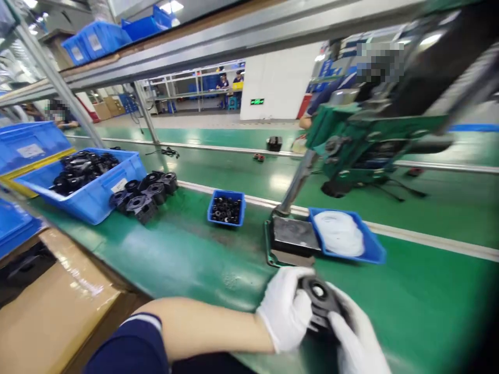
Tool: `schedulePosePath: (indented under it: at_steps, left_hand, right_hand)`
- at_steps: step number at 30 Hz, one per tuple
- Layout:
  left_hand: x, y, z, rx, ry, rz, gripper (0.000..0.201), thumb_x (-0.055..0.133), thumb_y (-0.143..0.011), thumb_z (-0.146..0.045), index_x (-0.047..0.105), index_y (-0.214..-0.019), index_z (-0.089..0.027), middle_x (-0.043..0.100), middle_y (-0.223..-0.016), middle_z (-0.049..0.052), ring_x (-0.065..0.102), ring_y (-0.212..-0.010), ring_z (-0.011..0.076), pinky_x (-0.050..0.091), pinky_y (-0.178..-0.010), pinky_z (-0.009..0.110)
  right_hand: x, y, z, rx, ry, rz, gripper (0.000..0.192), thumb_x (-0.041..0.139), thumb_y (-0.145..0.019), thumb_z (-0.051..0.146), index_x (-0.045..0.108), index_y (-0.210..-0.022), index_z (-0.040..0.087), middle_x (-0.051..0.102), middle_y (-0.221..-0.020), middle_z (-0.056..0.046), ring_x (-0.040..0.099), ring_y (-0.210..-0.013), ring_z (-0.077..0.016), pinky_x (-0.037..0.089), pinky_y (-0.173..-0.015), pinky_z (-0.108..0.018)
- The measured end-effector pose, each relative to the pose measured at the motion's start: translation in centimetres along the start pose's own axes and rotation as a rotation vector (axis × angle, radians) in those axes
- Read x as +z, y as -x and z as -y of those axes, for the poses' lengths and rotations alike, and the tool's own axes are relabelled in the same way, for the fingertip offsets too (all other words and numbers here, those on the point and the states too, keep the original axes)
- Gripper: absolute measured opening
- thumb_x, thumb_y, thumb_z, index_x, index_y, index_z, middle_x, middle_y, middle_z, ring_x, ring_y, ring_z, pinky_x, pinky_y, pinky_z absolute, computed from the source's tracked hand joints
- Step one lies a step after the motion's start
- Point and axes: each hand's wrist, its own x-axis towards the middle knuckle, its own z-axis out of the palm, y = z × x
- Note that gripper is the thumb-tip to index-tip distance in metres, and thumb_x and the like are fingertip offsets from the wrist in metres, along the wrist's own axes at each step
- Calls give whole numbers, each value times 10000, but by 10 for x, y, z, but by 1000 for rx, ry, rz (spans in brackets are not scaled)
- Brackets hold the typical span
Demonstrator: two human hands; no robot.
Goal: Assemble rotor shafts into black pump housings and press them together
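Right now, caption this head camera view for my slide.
Both gloved hands, left hand and right hand, grip a black part over the green bench.

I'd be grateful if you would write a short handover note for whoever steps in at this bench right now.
Left hand: gloved, gripping the black round part.
Right hand: gloved, on the same part from the other side; the part is held just above the green bench.
Ahead: the press base plate, bare, with a blue tray of white pieces beside it.
Further left: a small blue bin of black bits, loose black parts and a big blue bin of more.
Done: one part picked up. Left: the stock at left.
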Motion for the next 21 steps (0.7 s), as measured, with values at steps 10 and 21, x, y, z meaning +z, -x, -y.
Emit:
schedulePosePath:
  at_steps: [10,21]
  left_hand:
    - [-5,4,19,-165,51,299,859,665,-793,-331,161,-1459,-132,343,-1497,188,367,-1389,319,280,-1185,506]
    - [-2,-2,13,-235,55,297,754,650,-769,-262,253,-1408,-198,404,-1447,135,410,-1353,301,312,-1161,511]
  right_hand:
    - [-27,-17,58,-20,-105,22,415,625,-902,409,614,-1282,243,621,-1296,-84,504,-1278,-309,357,-1121,-495]
    - [-34,-25,62,64,-169,24,361,575,-933,403,633,-1237,218,678,-1175,-91,587,-1151,-280,466,-999,-434]
